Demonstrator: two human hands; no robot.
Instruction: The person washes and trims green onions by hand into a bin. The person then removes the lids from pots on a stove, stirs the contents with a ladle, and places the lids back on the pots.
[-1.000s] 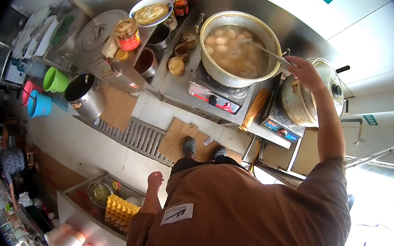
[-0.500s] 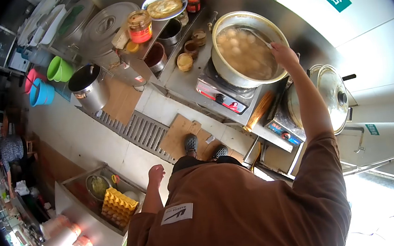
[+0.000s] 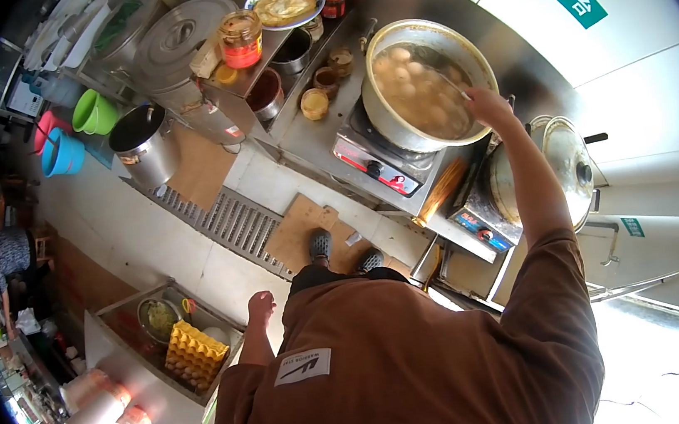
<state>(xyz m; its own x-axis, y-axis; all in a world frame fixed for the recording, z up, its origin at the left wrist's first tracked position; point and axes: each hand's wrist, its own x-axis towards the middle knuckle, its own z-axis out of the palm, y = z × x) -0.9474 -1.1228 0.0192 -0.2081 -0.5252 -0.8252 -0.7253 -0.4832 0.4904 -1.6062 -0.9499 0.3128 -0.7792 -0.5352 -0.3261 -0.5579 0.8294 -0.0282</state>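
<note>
My right hand [image 3: 488, 106] is closed on the handle of a metal utensil [image 3: 452, 86] at the right rim of a large pot [image 3: 374, 107]. The utensil's far end is under the cloudy brown liquid, where several round pale eggs [image 3: 403, 73] float. Below the pot is a gas burner with a red-and-black front panel [image 3: 376, 167]. My left hand [image 3: 261, 305] hangs beside my body over the floor, its fingers curled, with no object visible in it.
A lidded pot [image 3: 565, 169] sits on a second burner at the right. Jars [image 3: 241, 40] and a plate of food [image 3: 285, 5] stand on the upper shelf. A yellow egg tray [image 3: 196, 350] lies lower left. Another person [image 3: 11, 252] is at the far left.
My right hand has moved from beyond the pot's right rim inward over it, and the utensil has shifted through the liquid. The eggs have moved about.
</note>
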